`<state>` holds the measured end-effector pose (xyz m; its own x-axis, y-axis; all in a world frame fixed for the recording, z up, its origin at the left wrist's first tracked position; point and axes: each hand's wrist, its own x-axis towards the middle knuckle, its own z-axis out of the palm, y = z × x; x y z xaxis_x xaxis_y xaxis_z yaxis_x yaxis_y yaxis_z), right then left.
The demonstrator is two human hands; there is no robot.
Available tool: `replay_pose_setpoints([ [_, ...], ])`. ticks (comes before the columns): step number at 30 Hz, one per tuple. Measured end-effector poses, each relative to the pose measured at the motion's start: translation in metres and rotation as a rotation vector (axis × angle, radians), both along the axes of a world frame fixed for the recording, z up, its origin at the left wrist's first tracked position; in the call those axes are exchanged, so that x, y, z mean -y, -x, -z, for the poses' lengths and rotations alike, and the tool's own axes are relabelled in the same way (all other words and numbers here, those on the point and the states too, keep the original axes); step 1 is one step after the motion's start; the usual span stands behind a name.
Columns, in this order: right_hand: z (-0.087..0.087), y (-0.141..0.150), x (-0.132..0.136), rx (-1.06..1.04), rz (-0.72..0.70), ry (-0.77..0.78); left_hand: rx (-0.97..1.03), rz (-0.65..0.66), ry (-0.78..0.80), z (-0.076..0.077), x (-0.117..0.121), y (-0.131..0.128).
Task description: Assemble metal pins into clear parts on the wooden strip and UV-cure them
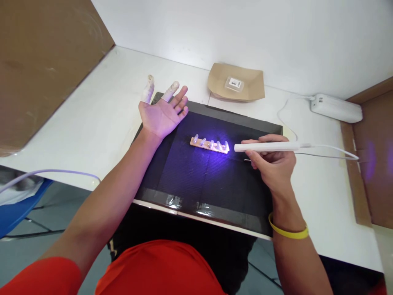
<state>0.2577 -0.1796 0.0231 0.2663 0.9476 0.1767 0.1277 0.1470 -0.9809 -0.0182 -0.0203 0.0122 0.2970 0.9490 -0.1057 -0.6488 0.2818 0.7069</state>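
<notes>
Strip (210, 146) lies well inside black mat (199, 180) edges.

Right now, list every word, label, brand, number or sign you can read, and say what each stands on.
No text can be read here.
White label on the clear case in the brown tray: dark print, too small and blurred to read.
White wand in the right hand: no readable text.
White box at far right: no readable text.
</notes>
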Motion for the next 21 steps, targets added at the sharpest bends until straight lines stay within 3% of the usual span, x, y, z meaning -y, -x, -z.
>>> replay_pose_setpoints([
  [9,0.001,-0.006,-0.002,-0.064,-0.025,-0.003,0.064,0.040,0.021,0.001,0.000,0.000],
  [15,0.012,-0.013,-0.009,-0.070,0.057,-0.033,0.043,0.022,0.022,0.003,-0.003,-0.002],
  [18,0.019,-0.015,-0.009,0.069,0.127,-0.062,0.008,0.055,-0.001,0.005,-0.003,-0.001],
  [21,0.025,-0.017,-0.008,0.340,0.164,-0.104,-0.007,0.080,-0.034,0.005,-0.002,0.002],
])
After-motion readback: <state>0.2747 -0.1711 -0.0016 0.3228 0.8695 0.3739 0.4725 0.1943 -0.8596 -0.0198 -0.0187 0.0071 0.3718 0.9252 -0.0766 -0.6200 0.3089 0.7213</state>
